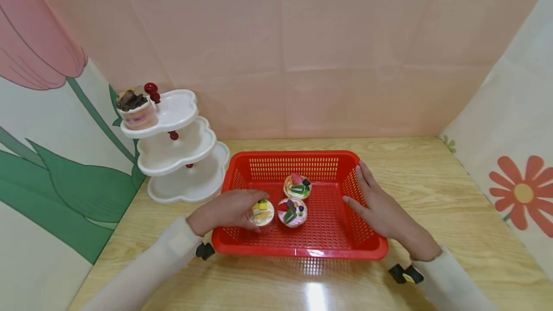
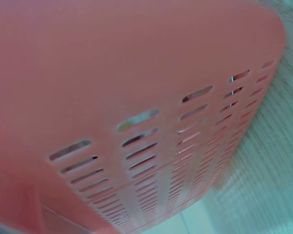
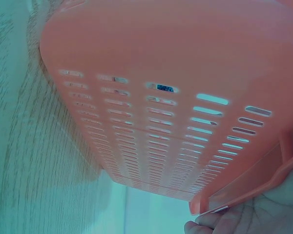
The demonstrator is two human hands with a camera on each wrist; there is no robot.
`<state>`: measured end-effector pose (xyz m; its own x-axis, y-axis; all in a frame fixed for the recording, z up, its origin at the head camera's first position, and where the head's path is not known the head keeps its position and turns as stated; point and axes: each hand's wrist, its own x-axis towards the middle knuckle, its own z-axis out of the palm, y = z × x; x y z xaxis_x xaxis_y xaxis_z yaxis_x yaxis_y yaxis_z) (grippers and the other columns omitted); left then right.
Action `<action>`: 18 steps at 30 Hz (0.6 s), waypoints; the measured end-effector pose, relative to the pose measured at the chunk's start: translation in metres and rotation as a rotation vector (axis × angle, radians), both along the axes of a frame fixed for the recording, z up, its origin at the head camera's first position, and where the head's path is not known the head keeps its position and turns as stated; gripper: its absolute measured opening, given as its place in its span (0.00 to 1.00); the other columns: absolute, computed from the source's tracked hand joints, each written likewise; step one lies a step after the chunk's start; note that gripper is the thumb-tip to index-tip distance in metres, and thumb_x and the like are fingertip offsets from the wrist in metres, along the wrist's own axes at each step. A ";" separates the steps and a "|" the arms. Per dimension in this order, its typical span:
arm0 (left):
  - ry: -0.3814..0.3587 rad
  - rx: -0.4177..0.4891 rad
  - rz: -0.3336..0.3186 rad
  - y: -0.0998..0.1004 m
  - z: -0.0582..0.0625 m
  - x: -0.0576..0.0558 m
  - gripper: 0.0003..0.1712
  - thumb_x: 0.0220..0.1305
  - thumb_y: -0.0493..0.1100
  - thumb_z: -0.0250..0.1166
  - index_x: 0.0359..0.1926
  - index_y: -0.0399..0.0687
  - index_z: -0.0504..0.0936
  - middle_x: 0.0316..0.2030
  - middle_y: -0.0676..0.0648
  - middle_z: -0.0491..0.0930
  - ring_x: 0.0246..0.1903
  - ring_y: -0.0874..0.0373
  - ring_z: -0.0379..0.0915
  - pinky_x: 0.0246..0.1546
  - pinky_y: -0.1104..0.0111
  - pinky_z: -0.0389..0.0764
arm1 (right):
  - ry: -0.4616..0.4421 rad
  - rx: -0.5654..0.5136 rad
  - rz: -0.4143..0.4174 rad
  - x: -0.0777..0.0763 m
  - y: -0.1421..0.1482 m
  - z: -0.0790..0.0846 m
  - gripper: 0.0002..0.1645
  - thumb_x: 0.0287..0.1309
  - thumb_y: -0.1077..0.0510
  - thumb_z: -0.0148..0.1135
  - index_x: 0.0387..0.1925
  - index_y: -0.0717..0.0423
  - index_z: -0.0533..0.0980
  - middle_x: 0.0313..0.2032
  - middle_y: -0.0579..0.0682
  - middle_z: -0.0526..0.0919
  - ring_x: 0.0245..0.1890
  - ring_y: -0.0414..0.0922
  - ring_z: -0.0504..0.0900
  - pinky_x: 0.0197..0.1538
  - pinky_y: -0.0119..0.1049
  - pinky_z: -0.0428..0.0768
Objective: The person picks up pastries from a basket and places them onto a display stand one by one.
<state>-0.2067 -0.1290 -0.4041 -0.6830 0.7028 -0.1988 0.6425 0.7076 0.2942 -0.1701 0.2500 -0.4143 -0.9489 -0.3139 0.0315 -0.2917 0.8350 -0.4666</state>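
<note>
In the head view my left hand (image 1: pixel 235 210) reaches over the left rim of a red plastic basket (image 1: pixel 302 251). Its thumb and fingers grip a small cream-topped cake (image 1: pixel 264 216) with yellow fruit pieces, whose side is partly hidden by the hand. Right beside this cake sits a pink cupcake (image 1: pixel 293 213), and behind them lies another fruit-topped cupcake (image 1: pixel 297 186). My right hand (image 1: pixel 382 208) rests on the basket's right rim, fingers straight along the outside and thumb extended over the inside. The right wrist view shows its fingertips (image 3: pixel 207 222) just under the rim.
Behind the basket's left end stands a white three-tier stand (image 1: pixel 190 181) with red knobs. A chocolate-topped cake (image 1: pixel 137 109) sits on its top tier. The basket stands on a wooden table (image 1: pixel 410 176), with printed sheets around the back and sides.
</note>
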 end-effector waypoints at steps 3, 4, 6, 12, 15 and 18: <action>0.003 0.003 -0.006 0.000 0.001 0.000 0.44 0.50 0.56 0.81 0.65 0.47 0.74 0.51 0.53 0.81 0.48 0.61 0.76 0.55 0.63 0.80 | 0.000 0.000 0.000 -0.001 0.000 -0.002 0.55 0.74 0.39 0.53 0.79 0.64 0.34 0.79 0.61 0.28 0.74 0.72 0.51 0.58 0.66 0.73; 0.002 0.003 -0.005 0.001 0.001 0.000 0.44 0.49 0.56 0.82 0.65 0.47 0.74 0.51 0.53 0.81 0.47 0.61 0.76 0.55 0.63 0.80 | 0.001 0.001 0.000 -0.001 0.000 -0.002 0.55 0.74 0.39 0.52 0.79 0.64 0.34 0.79 0.61 0.28 0.74 0.72 0.51 0.58 0.66 0.73; -0.006 0.003 0.003 0.002 0.002 -0.001 0.43 0.49 0.55 0.82 0.63 0.48 0.74 0.49 0.54 0.81 0.46 0.61 0.76 0.54 0.63 0.80 | 0.004 0.000 0.001 -0.001 0.001 -0.002 0.55 0.74 0.39 0.52 0.79 0.64 0.34 0.79 0.60 0.27 0.73 0.72 0.52 0.57 0.65 0.74; -0.027 0.005 0.008 0.003 0.002 -0.003 0.40 0.48 0.54 0.83 0.59 0.50 0.75 0.45 0.56 0.81 0.43 0.62 0.76 0.51 0.65 0.81 | 0.004 -0.004 0.002 -0.001 0.000 -0.002 0.55 0.74 0.37 0.51 0.79 0.64 0.35 0.79 0.59 0.27 0.73 0.72 0.53 0.57 0.64 0.75; -0.046 0.016 0.012 0.003 0.002 -0.004 0.39 0.49 0.53 0.82 0.59 0.51 0.76 0.45 0.56 0.81 0.43 0.63 0.75 0.51 0.65 0.81 | 0.005 -0.007 0.003 -0.001 0.000 -0.002 0.55 0.74 0.39 0.52 0.79 0.64 0.35 0.79 0.60 0.28 0.73 0.72 0.53 0.57 0.65 0.74; -0.065 0.027 0.018 0.003 0.001 -0.005 0.39 0.49 0.52 0.82 0.60 0.51 0.76 0.46 0.57 0.81 0.43 0.63 0.75 0.51 0.66 0.81 | 0.006 -0.010 0.003 -0.001 0.000 -0.002 0.54 0.74 0.41 0.53 0.79 0.65 0.35 0.79 0.61 0.29 0.73 0.72 0.52 0.58 0.65 0.74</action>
